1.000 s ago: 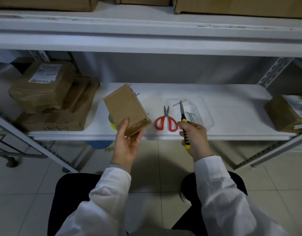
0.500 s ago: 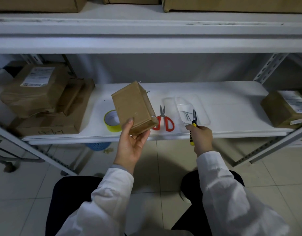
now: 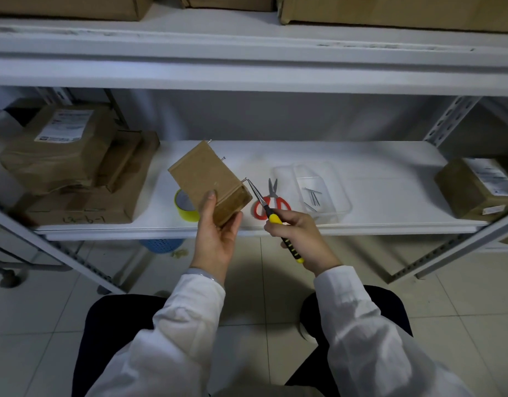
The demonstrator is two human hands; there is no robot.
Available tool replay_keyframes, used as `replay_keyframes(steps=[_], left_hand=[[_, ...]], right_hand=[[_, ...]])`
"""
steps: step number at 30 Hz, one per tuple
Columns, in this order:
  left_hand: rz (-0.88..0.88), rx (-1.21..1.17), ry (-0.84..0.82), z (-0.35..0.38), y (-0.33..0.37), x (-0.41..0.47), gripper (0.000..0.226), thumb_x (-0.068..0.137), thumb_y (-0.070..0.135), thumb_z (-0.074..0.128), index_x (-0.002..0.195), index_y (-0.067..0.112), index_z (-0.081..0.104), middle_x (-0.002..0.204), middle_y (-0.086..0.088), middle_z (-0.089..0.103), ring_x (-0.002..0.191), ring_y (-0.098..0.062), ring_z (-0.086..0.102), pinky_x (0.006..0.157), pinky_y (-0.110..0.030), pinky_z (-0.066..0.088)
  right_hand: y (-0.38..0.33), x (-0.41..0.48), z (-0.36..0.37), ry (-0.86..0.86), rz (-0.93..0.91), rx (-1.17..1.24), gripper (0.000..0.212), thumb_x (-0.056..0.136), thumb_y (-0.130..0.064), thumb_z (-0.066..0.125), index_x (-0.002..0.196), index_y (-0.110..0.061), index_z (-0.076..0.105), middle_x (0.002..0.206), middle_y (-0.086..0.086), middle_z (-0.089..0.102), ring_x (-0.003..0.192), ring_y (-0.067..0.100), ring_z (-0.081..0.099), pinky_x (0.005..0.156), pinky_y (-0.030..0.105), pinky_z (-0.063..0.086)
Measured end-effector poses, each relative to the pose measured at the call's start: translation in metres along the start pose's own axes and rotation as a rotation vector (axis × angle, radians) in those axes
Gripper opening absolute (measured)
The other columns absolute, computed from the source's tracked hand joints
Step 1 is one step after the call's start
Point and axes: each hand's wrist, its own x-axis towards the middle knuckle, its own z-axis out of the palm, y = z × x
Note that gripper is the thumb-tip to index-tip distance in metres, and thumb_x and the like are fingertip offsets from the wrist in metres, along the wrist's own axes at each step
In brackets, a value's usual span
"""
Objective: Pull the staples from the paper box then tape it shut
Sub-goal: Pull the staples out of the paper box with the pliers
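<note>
Over on the left, brown parcels (image 3: 61, 156) are sitting stacked on the white shelf (image 3: 361, 156), and the yellow tape roll (image 3: 184, 209) is waiting just behind the box, untouched. Now the left hand (image 3: 218, 239) is gripping the paper box (image 3: 207, 179), thumb pressing on the broad face and fingers curling under the lower end, holding it tilted in the air over the shelf's front edge. It is looking light and slightly soft, thin card that could dent, so gripping that firm lower corner, clear of the metal, seems wise. Staples (image 3: 223, 158) are poking out along its right edge, and the tip of the needle-nose pliers (image 3: 264, 207) is meeting the lowest one. The right hand (image 3: 301, 236) is wrapping tightly round the yellow-and-black handle. Behind it, red scissors (image 3: 273, 200) are lying flat, and the clear tray (image 3: 284, 173) is holding a few loose staples (image 3: 313, 194).
</note>
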Motion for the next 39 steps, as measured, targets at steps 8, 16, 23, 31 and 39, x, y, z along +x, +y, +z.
replay_keyframes(steps=[8, 16, 23, 31, 39], left_hand=[[-0.019, 0.005, 0.024, 0.002, 0.004, -0.003, 0.045, 0.088, 0.032, 0.06, 0.128, 0.021, 0.044, 0.113, -0.006, 0.059, 0.108, -0.02, 0.058, 0.089, -0.029, 0.052], [-0.032, 0.005, 0.02, 0.002, 0.003, -0.007, 0.017, 0.088, 0.028, 0.06, 0.103, 0.024, 0.053, 0.112, -0.005, 0.06, 0.112, -0.021, 0.057, 0.097, -0.031, 0.048], [0.002, -0.011, 0.013, -0.002, 0.0, -0.003, 0.036, 0.088, 0.028, 0.06, 0.12, 0.021, 0.047, 0.115, -0.005, 0.058, 0.112, -0.02, 0.057, 0.095, -0.029, 0.049], [-0.025, -0.04, 0.014, -0.009, 0.005, -0.003, 0.041, 0.087, 0.029, 0.061, 0.125, 0.019, 0.047, 0.112, -0.007, 0.062, 0.103, -0.02, 0.063, 0.088, -0.03, 0.054], [-0.145, 0.079, -0.085, -0.005, -0.003, -0.008, 0.019, 0.087, 0.025, 0.056, 0.106, 0.023, 0.059, 0.098, -0.003, 0.066, 0.099, -0.021, 0.062, 0.092, -0.038, 0.05]], right_hand=[[-0.006, -0.002, 0.009, -0.026, -0.033, -0.024, 0.019, 0.083, -0.006, 0.064, 0.097, -0.018, 0.07, 0.068, -0.006, 0.054, 0.054, -0.006, 0.053, 0.056, 0.009, 0.042], [-0.006, 0.0, 0.01, 0.092, -0.033, 0.042, 0.015, 0.083, -0.006, 0.065, 0.087, -0.019, 0.071, 0.058, -0.01, 0.053, 0.056, 0.001, 0.05, 0.055, 0.013, 0.04], [-0.007, -0.001, 0.01, 0.004, -0.008, -0.014, 0.015, 0.082, -0.005, 0.065, 0.089, -0.017, 0.071, 0.056, -0.011, 0.054, 0.051, -0.004, 0.053, 0.051, 0.009, 0.041], [-0.001, 0.007, -0.003, 0.265, 0.052, 0.191, 0.006, 0.082, -0.009, 0.065, 0.084, -0.004, 0.067, 0.072, 0.011, 0.05, 0.071, 0.024, 0.044, 0.057, 0.028, 0.034], [0.022, 0.02, -0.034, 0.583, 0.186, 0.098, 0.013, 0.078, -0.01, 0.063, 0.077, 0.002, 0.061, 0.061, 0.006, 0.039, 0.061, 0.023, 0.036, 0.053, 0.025, 0.033]])
